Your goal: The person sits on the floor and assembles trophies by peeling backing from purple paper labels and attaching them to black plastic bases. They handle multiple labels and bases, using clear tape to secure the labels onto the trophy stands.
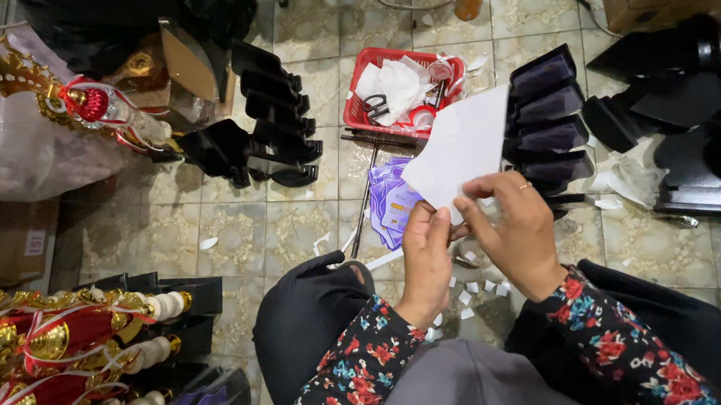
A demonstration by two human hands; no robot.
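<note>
both hands hold one white sheet of paper (459,146) above the tiled floor (231,236); the left hand (426,258) is closed on its lower edge, thumb and fingers pinching it from below; the right hand (517,230), a ring on one finger, is closed on the same lower edge just beside the left, its fingertips touching the paper; the sheet rises up and away from the hands, its top corner in front of a row of black bases (548,123); on the floor under the sheet lies a pile of purple cards (390,205), with a thin dark rod (367,190) beside them; beyond that stands a red basket (362,114) with scissors and white scraps in it; small white scraps (477,287) lie scattered on the floor below the hands; another row of black bases (273,129) stands to the left, and gold and red trophies (46,345) lie at the lower left.
</note>
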